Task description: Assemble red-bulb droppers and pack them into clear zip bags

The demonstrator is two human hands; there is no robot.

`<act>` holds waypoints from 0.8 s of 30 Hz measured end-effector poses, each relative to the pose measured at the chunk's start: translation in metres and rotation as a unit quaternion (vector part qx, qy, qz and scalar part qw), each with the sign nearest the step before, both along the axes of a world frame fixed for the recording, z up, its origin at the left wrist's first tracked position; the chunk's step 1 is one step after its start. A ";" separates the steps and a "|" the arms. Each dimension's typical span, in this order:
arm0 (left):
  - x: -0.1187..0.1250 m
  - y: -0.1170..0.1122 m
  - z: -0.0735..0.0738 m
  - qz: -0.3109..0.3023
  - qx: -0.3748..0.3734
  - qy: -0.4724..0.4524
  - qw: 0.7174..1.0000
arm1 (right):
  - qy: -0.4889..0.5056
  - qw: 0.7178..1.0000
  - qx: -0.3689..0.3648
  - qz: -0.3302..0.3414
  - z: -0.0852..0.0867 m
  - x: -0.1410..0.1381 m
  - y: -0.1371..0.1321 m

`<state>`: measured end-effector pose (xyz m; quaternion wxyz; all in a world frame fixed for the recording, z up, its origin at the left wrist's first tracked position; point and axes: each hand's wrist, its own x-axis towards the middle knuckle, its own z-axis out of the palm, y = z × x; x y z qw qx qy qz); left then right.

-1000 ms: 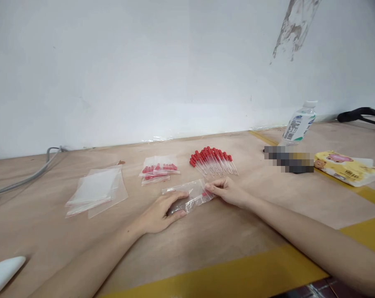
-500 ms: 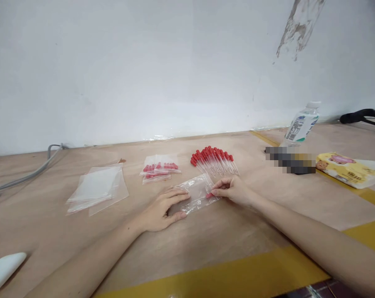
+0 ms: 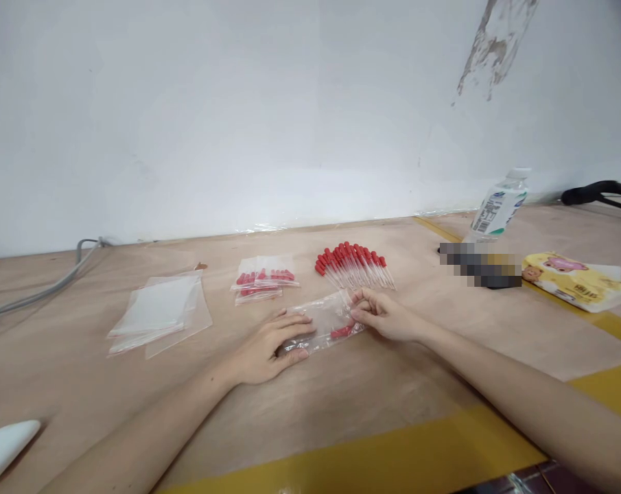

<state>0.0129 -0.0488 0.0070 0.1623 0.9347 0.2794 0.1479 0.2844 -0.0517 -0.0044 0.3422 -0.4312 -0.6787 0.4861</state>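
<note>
A clear plastic zip bag (image 3: 323,312) lies on the table between my hands. Stretched fingers and a separate thumb of my left hand (image 3: 276,346) rest flat on its left end. At the right end, my right hand (image 3: 379,314) pinches the bag's edge between thumb and fingertips. Red dropper bulbs (image 3: 342,332) show at that end of the bag; their thin stems are hard to make out. Just beyond the bag, several clear droppers with red bulbs (image 3: 354,257) are fanned out, bulbs toward the wall.
Filled bags of red-bulbed droppers (image 3: 263,276) lie behind my left hand. Flat bags (image 3: 160,309) are stacked farther left, near a grey cable (image 3: 47,288). A white object (image 3: 6,446) sits front left. To the right are a bottle (image 3: 498,209) and a yellow packet (image 3: 572,278).
More of the red bulbs now shows inside the bag's right end, a little nearer me. My right hand has shifted slightly up along the bag's edge; my left hand stays put.
</note>
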 end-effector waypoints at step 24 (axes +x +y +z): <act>-0.003 0.003 -0.003 -0.010 -0.026 -0.022 0.999 | -0.446 0.787 0.231 -0.359 0.024 -0.052 0.143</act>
